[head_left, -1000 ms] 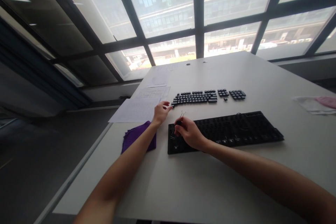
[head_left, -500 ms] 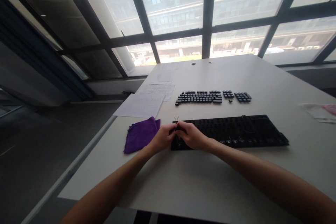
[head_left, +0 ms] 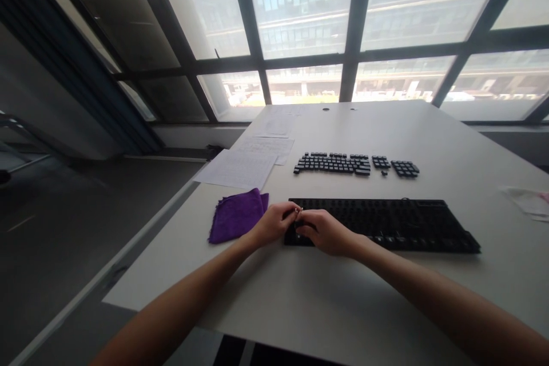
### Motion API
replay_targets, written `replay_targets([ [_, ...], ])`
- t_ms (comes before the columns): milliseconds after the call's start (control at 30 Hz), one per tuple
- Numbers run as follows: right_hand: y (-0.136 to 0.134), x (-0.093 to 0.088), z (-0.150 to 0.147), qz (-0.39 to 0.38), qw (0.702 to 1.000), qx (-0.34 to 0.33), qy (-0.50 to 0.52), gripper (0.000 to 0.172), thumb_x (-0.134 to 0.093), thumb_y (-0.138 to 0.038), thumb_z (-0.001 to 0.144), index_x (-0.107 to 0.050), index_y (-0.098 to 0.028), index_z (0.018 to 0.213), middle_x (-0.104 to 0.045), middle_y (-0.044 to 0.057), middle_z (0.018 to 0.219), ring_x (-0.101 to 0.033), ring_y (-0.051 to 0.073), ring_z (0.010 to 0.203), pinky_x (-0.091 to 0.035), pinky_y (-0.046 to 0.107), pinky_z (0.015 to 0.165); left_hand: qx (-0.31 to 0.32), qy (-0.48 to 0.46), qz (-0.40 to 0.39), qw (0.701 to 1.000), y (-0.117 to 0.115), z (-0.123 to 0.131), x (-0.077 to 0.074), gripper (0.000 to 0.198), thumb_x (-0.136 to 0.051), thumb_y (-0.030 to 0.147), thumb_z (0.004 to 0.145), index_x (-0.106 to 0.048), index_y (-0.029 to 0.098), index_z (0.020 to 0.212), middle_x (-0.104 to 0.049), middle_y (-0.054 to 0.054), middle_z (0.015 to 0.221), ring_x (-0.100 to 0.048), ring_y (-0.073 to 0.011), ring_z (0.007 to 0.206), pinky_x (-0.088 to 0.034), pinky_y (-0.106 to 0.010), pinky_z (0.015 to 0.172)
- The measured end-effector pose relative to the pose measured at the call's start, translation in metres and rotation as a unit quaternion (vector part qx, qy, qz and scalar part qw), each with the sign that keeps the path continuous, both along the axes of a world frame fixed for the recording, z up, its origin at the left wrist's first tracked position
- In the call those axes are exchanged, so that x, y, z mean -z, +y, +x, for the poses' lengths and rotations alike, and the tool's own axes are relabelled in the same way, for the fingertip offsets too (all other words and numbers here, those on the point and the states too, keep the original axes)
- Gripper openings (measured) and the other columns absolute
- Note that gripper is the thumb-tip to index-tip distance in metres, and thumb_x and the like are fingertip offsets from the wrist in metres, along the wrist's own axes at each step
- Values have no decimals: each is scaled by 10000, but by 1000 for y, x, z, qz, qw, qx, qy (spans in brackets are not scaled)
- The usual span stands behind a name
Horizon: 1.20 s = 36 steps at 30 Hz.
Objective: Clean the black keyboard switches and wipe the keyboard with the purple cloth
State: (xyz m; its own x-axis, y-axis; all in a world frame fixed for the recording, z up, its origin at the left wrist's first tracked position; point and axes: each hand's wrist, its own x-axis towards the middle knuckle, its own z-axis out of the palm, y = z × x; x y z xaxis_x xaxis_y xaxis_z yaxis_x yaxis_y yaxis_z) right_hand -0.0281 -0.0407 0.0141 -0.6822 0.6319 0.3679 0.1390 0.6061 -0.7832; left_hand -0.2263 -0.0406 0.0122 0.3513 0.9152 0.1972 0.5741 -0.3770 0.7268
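My left hand [head_left: 273, 224] and my right hand [head_left: 323, 231] meet at the left end of a black keyboard [head_left: 386, 223] whose keycaps are off. Both hands are closed in a pinch around a small wire tool [head_left: 299, 211] held just above the keyboard's left corner. The removed black keycaps [head_left: 332, 163] lie in ordered rows on the white table [head_left: 450, 137] behind the keyboard. A purple cloth [head_left: 237, 215] lies just left of my left hand.
Printed paper sheets [head_left: 240, 168] lie at the table's left edge beyond the cloth. A clear plastic bag [head_left: 529, 200] sits at the far right. Large windows with dark frames rise behind the table; the floor drops away on the left.
My left hand came back from the keycap rows to join my right hand at the keyboard's left end. The wire tool, earlier sticking up from my right hand, is now pinched between both hands.
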Motion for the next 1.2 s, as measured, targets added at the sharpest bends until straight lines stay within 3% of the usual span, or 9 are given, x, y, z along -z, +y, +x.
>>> replay_targets([
  [133,0,0,3,36,999,-33,-20,114,-560,-106,896,-643,-174,856,-671,67,899,-623,188,823,-495,297,755,7,-1,-8,1000,0,1,0,195,-523,196,899,-709,163,946,-726,-39,902,-652,-181,849,-491,-278,773],
  [233,1,1,2,37,999,-16,-13,124,-561,-104,894,-627,-168,810,-665,63,870,-619,184,801,-492,291,741,29,1,-17,999,-2,-1,-6,184,-525,191,897,-701,154,935,-706,-43,892,-630,-169,828,-479,-266,750],
  [333,0,1,0,-1,1000,9,27,127,-551,-93,894,-622,-165,818,-650,32,803,-605,163,746,-482,272,713,102,25,-33,994,-6,-8,-20,154,-534,180,887,-683,152,864,-655,-29,832,-583,-150,778,-462,-256,723],
  [400,0,2,0,-38,998,9,51,140,-530,-77,893,-636,-165,864,-645,15,784,-600,148,716,-479,256,690,150,48,-45,986,-10,-13,-28,99,-592,208,869,-675,163,897,-640,-25,868,-570,-155,811,-462,-268,759],
  [467,-1,3,1,-73,995,10,63,151,-522,-80,892,-648,-163,890,-649,10,775,-605,142,694,-479,244,656,169,64,-53,982,-12,-14,-32,173,-688,281,829,-673,178,967,-642,-33,948,-570,-177,881,-466,-289,803],
  [567,0,6,2,-113,991,18,75,135,-533,-101,884,-653,-157,857,-652,11,748,-615,142,665,-480,238,613,156,78,-39,984,-14,-11,-28,275,-782,360,760,-694,189,957,-642,-47,980,-571,-207,929,-470,-311,815],
  [833,15,12,3,-247,952,33,177,107,-556,-190,887,-616,-155,804,-653,11,656,-630,150,593,-506,262,575,96,38,-39,994,-15,0,-21,127,-731,263,816,-705,182,910,-680,-39,904,-600,-173,834,-473,-285,750],
  [967,15,12,3,-210,955,71,198,94,-579,-222,897,-628,-161,844,-660,12,688,-633,152,626,-511,270,611,53,-5,-16,998,-17,4,-19,167,-713,211,827,-707,189,992,-678,-38,910,-595,-154,792,-472,-266,702],
  [1200,3,10,0,-16,976,135,171,98,-595,-193,909,-679,-187,859,-701,40,839,-654,177,793,-502,303,768,-13,-21,110,994,-18,8,-9,189,-747,171,790,-684,187,968,-671,-28,877,-595,-158,793,-488,-273,716],
])
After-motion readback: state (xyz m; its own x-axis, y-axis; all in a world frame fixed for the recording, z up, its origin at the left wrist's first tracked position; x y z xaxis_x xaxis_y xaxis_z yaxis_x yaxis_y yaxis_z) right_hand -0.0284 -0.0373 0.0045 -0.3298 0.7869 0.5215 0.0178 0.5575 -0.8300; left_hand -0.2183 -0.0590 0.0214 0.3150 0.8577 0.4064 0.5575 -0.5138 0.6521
